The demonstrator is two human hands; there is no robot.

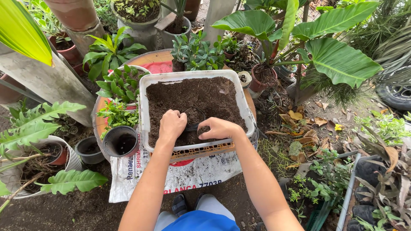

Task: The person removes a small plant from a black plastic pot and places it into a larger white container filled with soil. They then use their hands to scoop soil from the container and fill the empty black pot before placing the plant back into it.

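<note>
In the middle of the view, a white rectangular tub filled with dark soil is seen resting on a round tabletop and a printed white sack. A small black pot is sunk in the soil near the tub's front wall, tilted, with its mouth partly visible between the two hands. The left hand is laid on the pot's left side, fingers curled down into the soil; whether the rim is actually gripped cannot be told. The right hand is pressed against the pot's right side, fingers bent inward and partly buried, and its hold likewise cannot be confirmed. An empty black pot is noted just left of the tub, beside leafy potted plants. A grey pot is placed lower left, and a large-leaved plant is recorded at the right.
</note>
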